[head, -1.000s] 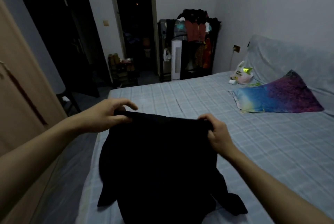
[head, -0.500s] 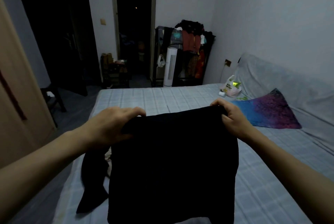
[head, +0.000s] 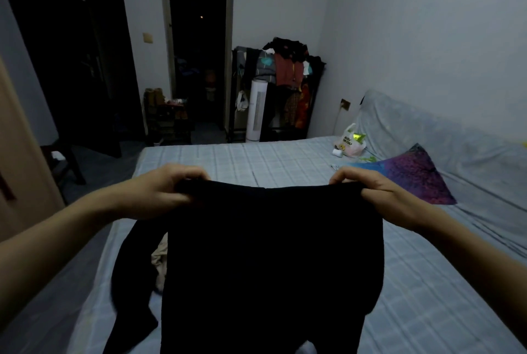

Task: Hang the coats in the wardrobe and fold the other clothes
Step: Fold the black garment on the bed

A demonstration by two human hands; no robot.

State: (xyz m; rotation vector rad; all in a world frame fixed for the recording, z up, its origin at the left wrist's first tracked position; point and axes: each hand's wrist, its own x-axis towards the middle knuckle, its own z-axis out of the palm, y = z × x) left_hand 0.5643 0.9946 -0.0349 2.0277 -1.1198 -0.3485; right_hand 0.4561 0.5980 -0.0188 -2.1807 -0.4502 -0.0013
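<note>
Hands: two, left hand (head: 159,191), right hand (head: 379,196), gripping one black garment (head: 271,262).

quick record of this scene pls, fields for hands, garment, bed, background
left hand: grips the garment's top edge at its left corner
right hand: grips the top edge at its right corner
black garment: held up, spread between both hands, over the bed
bed: checked sheet; colourful pillow, plastic bag
background: loaded clothes rack, white tower fan
</note>
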